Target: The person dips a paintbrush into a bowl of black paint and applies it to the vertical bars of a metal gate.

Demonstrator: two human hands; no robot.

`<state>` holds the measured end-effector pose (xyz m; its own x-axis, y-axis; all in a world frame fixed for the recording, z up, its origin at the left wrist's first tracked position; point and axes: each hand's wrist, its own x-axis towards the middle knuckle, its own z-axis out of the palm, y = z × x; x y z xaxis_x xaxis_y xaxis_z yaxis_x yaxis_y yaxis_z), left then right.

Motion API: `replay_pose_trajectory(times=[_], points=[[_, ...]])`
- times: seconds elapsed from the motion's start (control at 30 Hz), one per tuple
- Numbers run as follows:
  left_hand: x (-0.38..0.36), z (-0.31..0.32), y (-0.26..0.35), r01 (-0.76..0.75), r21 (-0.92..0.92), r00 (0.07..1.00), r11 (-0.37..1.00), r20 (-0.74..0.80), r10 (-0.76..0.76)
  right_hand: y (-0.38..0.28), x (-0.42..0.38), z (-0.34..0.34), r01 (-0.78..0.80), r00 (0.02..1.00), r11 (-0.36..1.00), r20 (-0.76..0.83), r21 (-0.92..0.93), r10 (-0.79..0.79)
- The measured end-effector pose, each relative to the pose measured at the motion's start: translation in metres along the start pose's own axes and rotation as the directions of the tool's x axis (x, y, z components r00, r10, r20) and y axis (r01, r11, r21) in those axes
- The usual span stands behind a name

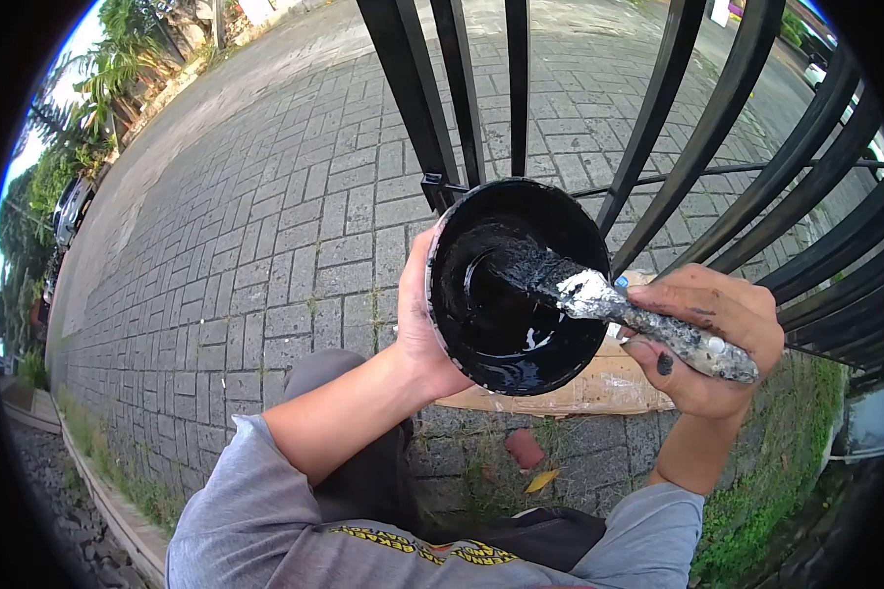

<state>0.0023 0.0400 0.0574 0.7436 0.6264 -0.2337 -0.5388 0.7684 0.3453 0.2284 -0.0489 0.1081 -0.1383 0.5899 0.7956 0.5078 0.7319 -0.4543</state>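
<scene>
My left hand (419, 312) is wrapped round the left side of a round container (437, 339) of glossy black paint (506, 372); its far fingers are hidden. In my right hand (712, 334) is the handle of a paintbrush (655, 327), smeared with black and whitish paint. The brush slants down to the left, its dark bristles inside the container, touching or just above the paint. Black stains mark the right fingers.
Black metal fence bars (521, 93) rise behind and to the right of the container. A flattened piece of cardboard (599, 388) lies beneath on grey paving (295, 216). Nearby are a reddish fragment (524, 449), a yellow leaf (541, 481) and grass (776, 491).
</scene>
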Motion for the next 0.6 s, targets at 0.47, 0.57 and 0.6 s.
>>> replay_pose_trajectory(times=[0.47, 0.57, 0.6], points=[[-0.017, -0.008, 0.004, -0.305, 0.184, 0.94, 0.934, 0.215, 0.265, -0.005, -0.002, 0.051, 0.067, 0.997, 0.987, 0.033, 0.149, -0.073], [-0.015, -0.012, 0.006, -0.228, 0.103, 0.932, 0.968, 0.312, 0.186, -0.007, -0.004, 0.047, 0.058, 0.983, 0.974, 0.155, 0.22, -0.094], [-0.013, -0.016, 0.006, -0.148, -0.009, 0.917, 0.989, 0.375, 0.14, -0.008, -0.003, 0.046, 0.062, 0.978, 0.975, 0.181, 0.212, -0.102]])
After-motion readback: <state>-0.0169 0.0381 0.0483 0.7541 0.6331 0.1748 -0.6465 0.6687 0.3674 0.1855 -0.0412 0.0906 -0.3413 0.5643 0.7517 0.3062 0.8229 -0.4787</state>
